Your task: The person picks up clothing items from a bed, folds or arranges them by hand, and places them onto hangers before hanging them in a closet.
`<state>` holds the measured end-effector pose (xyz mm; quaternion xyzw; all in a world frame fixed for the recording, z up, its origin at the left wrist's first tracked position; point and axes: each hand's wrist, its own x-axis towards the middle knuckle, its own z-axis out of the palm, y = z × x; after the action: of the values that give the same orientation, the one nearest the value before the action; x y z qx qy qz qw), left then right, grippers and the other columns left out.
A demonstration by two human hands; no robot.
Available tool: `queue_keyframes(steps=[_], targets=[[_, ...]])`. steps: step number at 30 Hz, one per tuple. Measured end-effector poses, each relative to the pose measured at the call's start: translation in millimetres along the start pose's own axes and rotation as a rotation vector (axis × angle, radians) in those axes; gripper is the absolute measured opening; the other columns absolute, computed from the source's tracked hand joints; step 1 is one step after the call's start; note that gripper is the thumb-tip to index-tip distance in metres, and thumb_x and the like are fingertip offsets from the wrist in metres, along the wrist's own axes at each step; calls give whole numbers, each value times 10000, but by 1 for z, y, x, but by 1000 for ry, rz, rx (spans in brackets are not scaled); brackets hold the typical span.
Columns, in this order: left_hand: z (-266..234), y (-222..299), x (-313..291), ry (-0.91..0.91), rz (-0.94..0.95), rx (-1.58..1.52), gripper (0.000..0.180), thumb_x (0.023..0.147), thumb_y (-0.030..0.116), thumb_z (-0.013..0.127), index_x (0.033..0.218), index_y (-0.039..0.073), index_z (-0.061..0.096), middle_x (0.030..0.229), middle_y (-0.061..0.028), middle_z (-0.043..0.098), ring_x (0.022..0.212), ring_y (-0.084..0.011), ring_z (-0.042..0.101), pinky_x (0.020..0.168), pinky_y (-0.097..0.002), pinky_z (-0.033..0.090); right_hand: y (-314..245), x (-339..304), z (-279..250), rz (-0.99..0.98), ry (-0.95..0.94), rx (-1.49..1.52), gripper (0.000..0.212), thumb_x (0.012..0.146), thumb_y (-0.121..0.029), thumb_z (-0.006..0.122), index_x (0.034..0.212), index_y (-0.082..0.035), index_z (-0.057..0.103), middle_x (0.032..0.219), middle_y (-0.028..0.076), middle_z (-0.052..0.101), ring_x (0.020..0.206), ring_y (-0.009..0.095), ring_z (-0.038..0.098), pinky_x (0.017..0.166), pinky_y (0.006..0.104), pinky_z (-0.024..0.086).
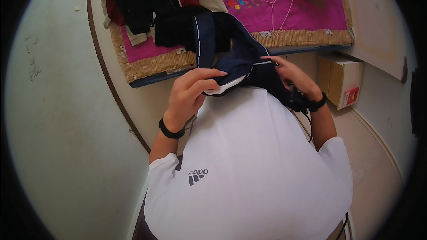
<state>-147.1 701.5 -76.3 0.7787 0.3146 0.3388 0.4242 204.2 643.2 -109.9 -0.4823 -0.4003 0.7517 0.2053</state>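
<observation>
A dark navy garment (235, 64) with thin white piping and a white inner edge hangs between my hands in front of my chest. Whether it is a jacket or trousers I cannot tell. My left hand (189, 89) pinches its near left edge, fingers on top, by the white strip. On the other side my right hand (296, 78) grips the dark fabric, its index finger laid along a white-trimmed edge; the palm side is hidden. The garment's far part reaches over the bed edge and lies by a black cloth (175, 29).
Ahead stands a bed with a magenta sheet (249, 20) and a patterned tan border. Folded black clothes (133, 11) lie at its left, a pale wire hanger (272, 6) on its right. A box-like cabinet (340, 82) stands right of the bed; a wall (53, 106) rises at left.
</observation>
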Motion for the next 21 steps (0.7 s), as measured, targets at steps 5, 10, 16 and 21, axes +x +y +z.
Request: queue_keyframes(steps=[5, 10, 16, 21], targets=[[-4, -6, -6, 35, 109, 221, 289, 731, -27, 744, 989, 83, 675, 1088, -75, 717, 857, -266, 690, 696, -342, 545, -19, 30, 49, -349, 37, -311, 378, 887, -229, 778, 1144, 2, 626, 991, 116, 642, 902, 205, 603, 815, 309, 479], [-10, -4, -15, 125, 57, 546, 323, 740, -3, 767, 1042, 79, 683, 1051, -67, 673, 926, -273, 654, 782, -363, 533, -39, 21, 52, -526, 186, -539, 204, 861, -46, 728, 994, 38, 597, 896, 155, 553, 772, 363, 540, 696, 376, 446], [12, -15, -22, 59, 23, 293, 379, 731, -88, 750, 1086, 35, 702, 991, -99, 640, 908, -285, 633, 757, -363, 529, -69, 15, 56, -615, 74, -618, 248, 751, 25, 721, 982, 30, 631, 852, 154, 569, 744, 369, 574, 644, 401, 454], [23, -9, -10, -138, -99, -367, 388, 898, -18, 636, 1285, 8, 635, 1391, -159, 572, 1217, -331, 590, 1026, -384, 474, -90, 12, 66, -665, 55, -678, 216, 786, -8, 740, 986, 12, 659, 840, 135, 600, 732, 355, 599, 636, 408, 473]])
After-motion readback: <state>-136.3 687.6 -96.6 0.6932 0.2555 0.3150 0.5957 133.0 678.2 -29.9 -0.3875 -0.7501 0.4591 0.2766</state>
